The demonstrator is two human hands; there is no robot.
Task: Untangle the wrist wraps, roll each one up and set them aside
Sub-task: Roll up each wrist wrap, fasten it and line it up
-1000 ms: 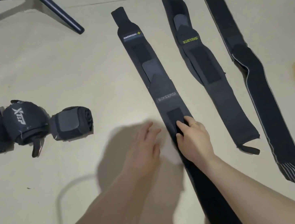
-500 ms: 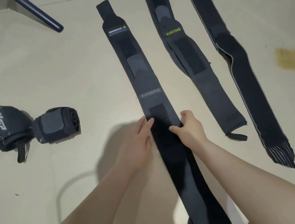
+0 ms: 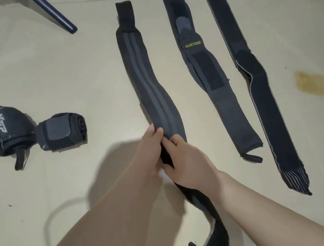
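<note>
1. the striped wrap (image 3: 147, 87) lies stretched on the floor (image 3: 36, 78), and we pinch its near part with both hands.
2. our left hand (image 3: 150, 151) and right hand (image 3: 185, 161) have fingers curled around it.
3. two flat wraps (image 3: 206, 70) lie to its right, rolled wraps (image 3: 62, 130) well to the left.

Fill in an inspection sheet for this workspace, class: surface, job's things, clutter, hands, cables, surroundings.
Surface: beige floor, yellowish stain at right.
Job's things: striped wrist wrap in hand; XUEYING wrap and black edged wrap flat; XTEP roll and grey-patch roll at left.
Clutter: nothing seen.
Hands: left hand and right hand both grip the striped wrap.
Cables: nothing seen.
Surroundings: dark tripod leg top left.
</note>
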